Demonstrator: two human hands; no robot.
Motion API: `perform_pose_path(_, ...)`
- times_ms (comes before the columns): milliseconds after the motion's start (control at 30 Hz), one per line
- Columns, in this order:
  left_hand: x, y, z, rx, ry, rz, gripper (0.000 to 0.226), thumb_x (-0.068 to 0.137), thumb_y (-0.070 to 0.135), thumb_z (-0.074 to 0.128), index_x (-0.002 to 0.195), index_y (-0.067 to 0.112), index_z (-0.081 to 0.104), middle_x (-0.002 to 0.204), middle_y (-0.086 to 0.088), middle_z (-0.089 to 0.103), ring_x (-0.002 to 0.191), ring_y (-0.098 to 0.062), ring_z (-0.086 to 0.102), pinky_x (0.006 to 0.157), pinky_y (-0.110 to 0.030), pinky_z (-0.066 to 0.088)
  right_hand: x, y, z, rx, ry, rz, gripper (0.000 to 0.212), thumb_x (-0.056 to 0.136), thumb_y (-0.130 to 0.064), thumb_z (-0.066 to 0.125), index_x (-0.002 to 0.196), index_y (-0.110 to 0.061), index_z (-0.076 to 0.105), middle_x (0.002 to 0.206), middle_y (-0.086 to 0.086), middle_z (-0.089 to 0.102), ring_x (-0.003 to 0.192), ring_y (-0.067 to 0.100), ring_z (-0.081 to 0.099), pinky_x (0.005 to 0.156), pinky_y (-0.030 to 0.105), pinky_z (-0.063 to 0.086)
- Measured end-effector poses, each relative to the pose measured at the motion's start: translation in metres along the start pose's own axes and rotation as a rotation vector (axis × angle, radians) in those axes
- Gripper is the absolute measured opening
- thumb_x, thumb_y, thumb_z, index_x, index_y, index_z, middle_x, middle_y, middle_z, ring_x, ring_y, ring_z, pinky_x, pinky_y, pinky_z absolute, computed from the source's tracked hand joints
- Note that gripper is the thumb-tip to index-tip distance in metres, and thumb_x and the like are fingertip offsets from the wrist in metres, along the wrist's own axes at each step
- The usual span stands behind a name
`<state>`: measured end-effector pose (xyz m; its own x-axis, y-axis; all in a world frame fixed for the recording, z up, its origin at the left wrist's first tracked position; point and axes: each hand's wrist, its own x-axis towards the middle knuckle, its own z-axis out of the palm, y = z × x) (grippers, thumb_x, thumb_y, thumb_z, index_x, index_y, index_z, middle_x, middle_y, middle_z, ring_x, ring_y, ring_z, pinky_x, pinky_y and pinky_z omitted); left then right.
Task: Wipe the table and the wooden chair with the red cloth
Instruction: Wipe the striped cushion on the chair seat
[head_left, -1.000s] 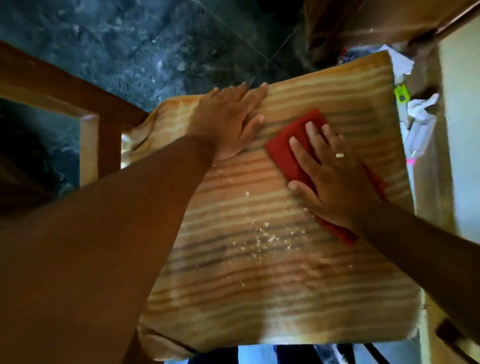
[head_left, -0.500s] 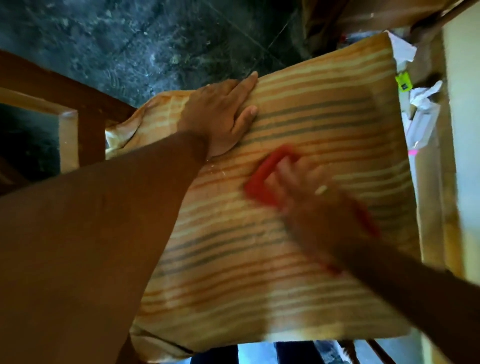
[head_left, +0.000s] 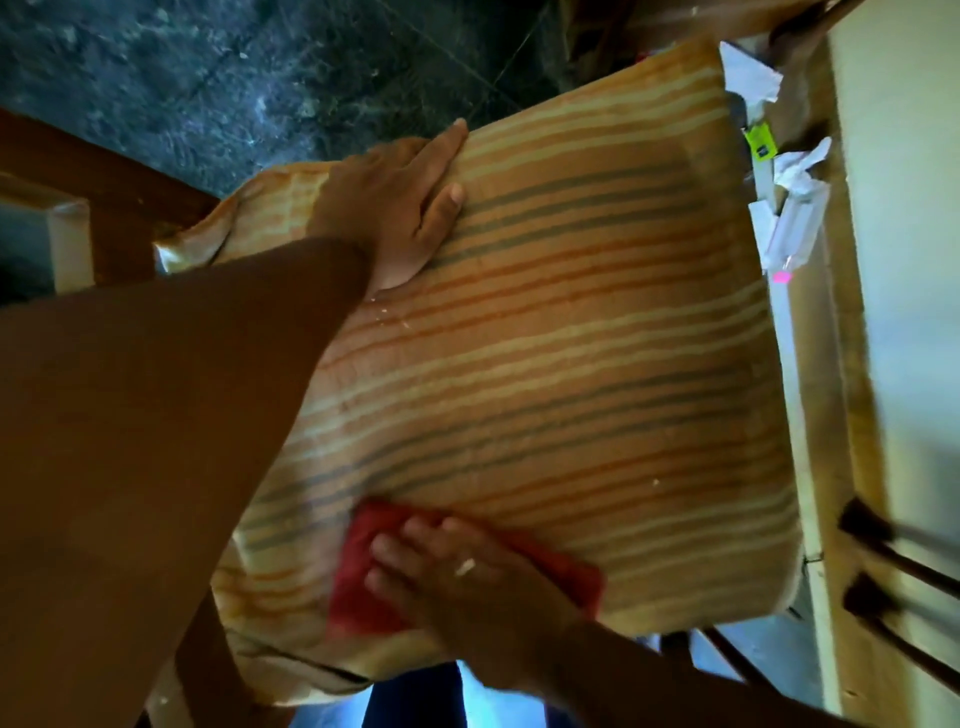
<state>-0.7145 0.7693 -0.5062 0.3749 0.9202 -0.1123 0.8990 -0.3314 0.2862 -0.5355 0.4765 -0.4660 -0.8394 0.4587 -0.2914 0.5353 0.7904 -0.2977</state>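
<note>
A striped orange and cream cushion (head_left: 545, 338) fills the middle of the view, lying on the seat of the wooden chair (head_left: 104, 208). My left hand (head_left: 400, 208) lies flat on the cushion's far left part, fingers spread, holding nothing. My right hand (head_left: 467, 587) presses the red cloth (head_left: 358, 582) flat against the cushion near its front edge. The cloth shows to the left and right of the hand; its middle is hidden under my palm.
A wooden chair arm runs along the left. Dark stone floor (head_left: 208, 78) lies beyond. Crumpled papers, a green tag and a plastic item (head_left: 789, 208) sit at the right beside a pale wall (head_left: 893, 260). Dark thin legs (head_left: 883, 571) stand at the lower right.
My right hand has swept the red cloth from the far middle of the cushion down to its front edge. The white crumbs in the middle are gone. My left hand stayed put.
</note>
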Motion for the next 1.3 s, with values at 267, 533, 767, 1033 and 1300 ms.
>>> perform_pose_path(267,0.0,0.003,0.003,0.015,0.06,0.009,0.062,0.099,0.056,0.016,0.153,0.025,0.021,0.135,-0.021,0.054,0.115,-0.043,0.053,0.093,-0.052,0.044,-0.1,0.142,-0.024,0.106,0.303,1.153,0.065,0.098,-0.041,0.027,0.153,-0.008,0.02,0.161,0.02,0.012,0.146,0.044,0.017,0.111,0.063,0.027)
perform_pose_path(533,-0.002,0.006,-0.008,0.105,-0.018,-0.005,0.067,0.098,0.053,0.017,0.155,0.018,0.02,0.141,-0.024,0.047,0.123,-0.045,0.048,0.102,-0.056,0.04,0.026,-0.029,-0.001,0.074,0.053,0.115,0.056,0.096,-0.029,0.024,0.151,-0.019,0.03,0.162,0.007,0.023,0.148,0.032,0.02,0.118,0.048,0.016)
perform_pose_path(767,-0.051,-0.05,-0.042,0.213,-0.138,-0.116,0.066,0.1,0.05,0.02,0.153,0.013,0.029,0.15,-0.027,0.041,0.134,-0.044,0.042,0.111,-0.053,0.034,-0.013,0.172,-0.05,-0.132,0.199,0.816,0.064,0.096,-0.039,0.039,0.151,-0.009,0.028,0.157,0.024,0.028,0.138,0.048,0.032,0.107,0.059,0.031)
perform_pose_path(1033,-0.037,-0.062,-0.032,0.079,-0.21,-0.132,0.056,0.102,0.054,0.02,0.154,0.033,0.024,0.151,-0.01,0.048,0.127,-0.041,0.053,0.099,-0.048,0.042,0.109,0.134,-0.075,-0.019,0.305,0.719,0.064,0.095,-0.039,0.027,0.153,-0.011,0.023,0.16,0.02,0.021,0.144,0.042,0.022,0.116,0.054,0.017)
perform_pose_path(1300,-0.045,-0.053,-0.039,0.071,-0.228,-0.225,0.057,0.103,0.049,0.024,0.157,0.03,0.016,0.162,-0.015,0.025,0.146,-0.038,0.029,0.115,-0.047,0.027,0.071,0.014,-0.024,0.122,0.093,-0.134,0.049,0.095,-0.038,0.053,0.141,-0.02,0.052,0.153,0.007,0.042,0.142,0.03,0.037,0.117,0.047,0.027)
